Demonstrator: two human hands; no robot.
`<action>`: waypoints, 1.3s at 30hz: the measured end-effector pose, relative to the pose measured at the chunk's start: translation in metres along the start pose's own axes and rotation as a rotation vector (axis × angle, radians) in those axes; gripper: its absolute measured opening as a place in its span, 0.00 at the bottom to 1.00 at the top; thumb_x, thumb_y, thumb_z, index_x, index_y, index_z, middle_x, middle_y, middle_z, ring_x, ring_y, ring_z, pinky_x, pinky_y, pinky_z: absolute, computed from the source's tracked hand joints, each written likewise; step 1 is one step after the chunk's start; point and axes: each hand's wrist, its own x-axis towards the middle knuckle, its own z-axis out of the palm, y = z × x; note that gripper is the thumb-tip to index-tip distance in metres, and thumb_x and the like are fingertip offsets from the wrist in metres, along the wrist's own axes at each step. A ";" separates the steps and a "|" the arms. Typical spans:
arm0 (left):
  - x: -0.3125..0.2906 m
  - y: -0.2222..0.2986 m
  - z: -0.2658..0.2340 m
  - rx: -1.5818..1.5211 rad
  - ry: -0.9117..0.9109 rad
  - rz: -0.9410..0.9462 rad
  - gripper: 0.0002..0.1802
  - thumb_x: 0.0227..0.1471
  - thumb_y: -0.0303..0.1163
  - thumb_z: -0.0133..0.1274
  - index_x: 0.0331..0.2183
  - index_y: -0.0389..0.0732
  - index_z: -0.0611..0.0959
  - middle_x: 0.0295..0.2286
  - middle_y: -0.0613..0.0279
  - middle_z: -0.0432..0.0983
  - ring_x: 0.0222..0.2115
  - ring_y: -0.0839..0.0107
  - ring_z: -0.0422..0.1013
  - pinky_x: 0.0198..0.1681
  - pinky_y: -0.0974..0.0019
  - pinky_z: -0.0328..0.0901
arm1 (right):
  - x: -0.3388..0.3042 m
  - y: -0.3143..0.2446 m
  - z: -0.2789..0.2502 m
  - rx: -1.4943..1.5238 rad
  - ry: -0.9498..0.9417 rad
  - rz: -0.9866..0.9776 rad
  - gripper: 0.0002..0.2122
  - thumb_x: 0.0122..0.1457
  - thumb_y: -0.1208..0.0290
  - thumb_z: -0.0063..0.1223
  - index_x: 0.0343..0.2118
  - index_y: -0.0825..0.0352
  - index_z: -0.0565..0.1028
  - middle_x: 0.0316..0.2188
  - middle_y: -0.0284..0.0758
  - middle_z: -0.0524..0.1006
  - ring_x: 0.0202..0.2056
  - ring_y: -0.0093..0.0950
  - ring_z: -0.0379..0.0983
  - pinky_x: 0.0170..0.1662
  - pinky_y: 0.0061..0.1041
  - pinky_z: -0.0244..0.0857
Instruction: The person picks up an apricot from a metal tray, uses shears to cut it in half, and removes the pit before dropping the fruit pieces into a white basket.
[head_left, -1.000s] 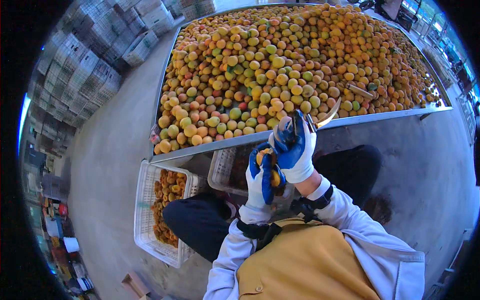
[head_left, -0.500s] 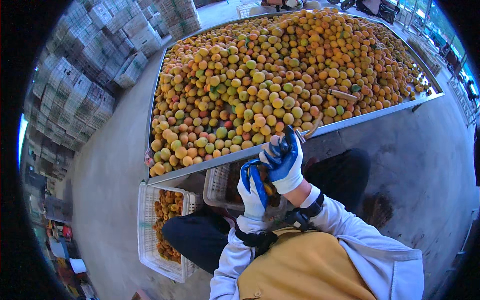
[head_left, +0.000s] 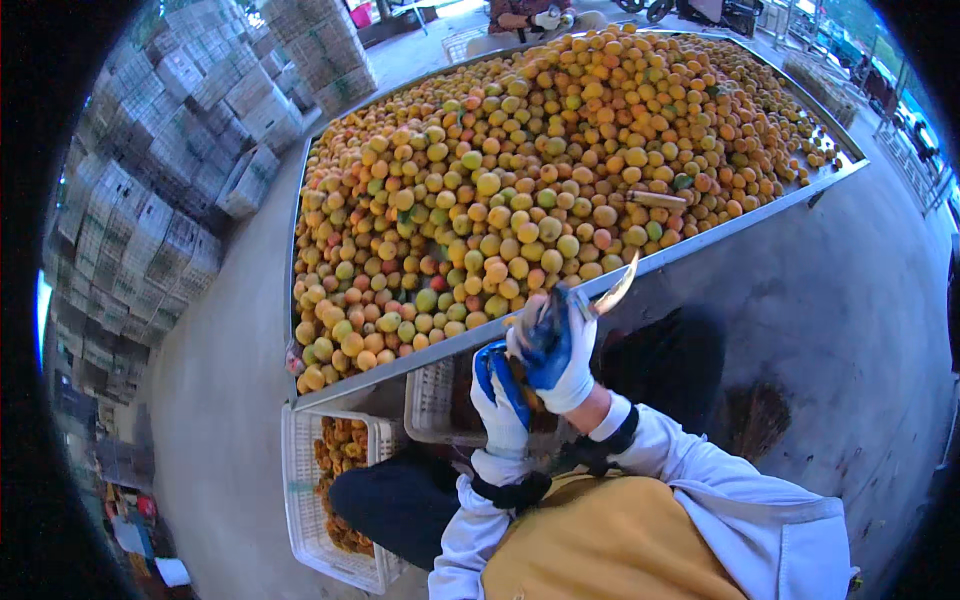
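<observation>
Both my hands wear white gloves with blue-coated fingers and meet just off the near edge of a metal-rimmed table (head_left: pixel 455 343) heaped with yellow-orange apricots (head_left: pixel 520 200). My right hand (head_left: pixel 562 350) is closed round a curved tool (head_left: pixel 617 288); its shiny, pale, pointed end sticks out past the thumb side, and the rest is hidden. My left hand (head_left: pixel 500 395) is curled close against the right one. Whatever lies in its fingers is hidden by the glove and blur; a little brownish-yellow shows between the hands.
A white crate (head_left: pixel 300 520) of halved-looking orange fruit stands by my left knee. Another white crate (head_left: pixel 430 400) sits beneath my hands, under the table edge. A tan stick (head_left: pixel 657 199) lies on the apricots. Stacked crates (head_left: pixel 160 210) rise at left; another person's gloved hands (head_left: pixel 552 18) show at the far side.
My right hand has turned, and the tool's curved end now points further up and right. The left hand stays close beside it. The whole view has shifted slightly.
</observation>
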 end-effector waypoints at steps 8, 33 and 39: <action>-0.002 0.030 0.002 0.370 -0.079 0.234 0.11 0.62 0.25 0.42 0.43 0.31 0.74 0.33 0.51 0.75 0.33 0.68 0.71 0.42 0.64 0.66 | 0.016 -0.018 -0.012 0.257 0.260 0.344 0.20 0.59 0.50 0.52 0.15 0.51 0.61 0.16 0.25 0.64 0.17 0.25 0.62 0.19 0.24 0.55; 0.007 0.025 -0.014 0.530 -0.254 0.372 0.14 0.55 0.24 0.49 0.45 0.34 0.72 0.31 0.47 0.76 0.30 0.51 0.76 0.33 0.59 0.69 | 0.014 -0.017 -0.026 0.308 0.234 0.385 0.22 0.62 0.49 0.46 0.15 0.52 0.60 0.13 0.23 0.58 0.14 0.23 0.53 0.17 0.23 0.44; 0.019 0.010 -0.040 0.596 -0.485 0.643 0.32 0.44 0.33 0.64 0.49 0.34 0.69 0.31 0.50 0.75 0.25 0.51 0.73 0.27 0.55 0.68 | 0.010 -0.015 -0.035 0.381 0.282 0.527 0.23 0.61 0.49 0.47 0.12 0.52 0.57 0.12 0.23 0.55 0.12 0.22 0.51 0.16 0.22 0.44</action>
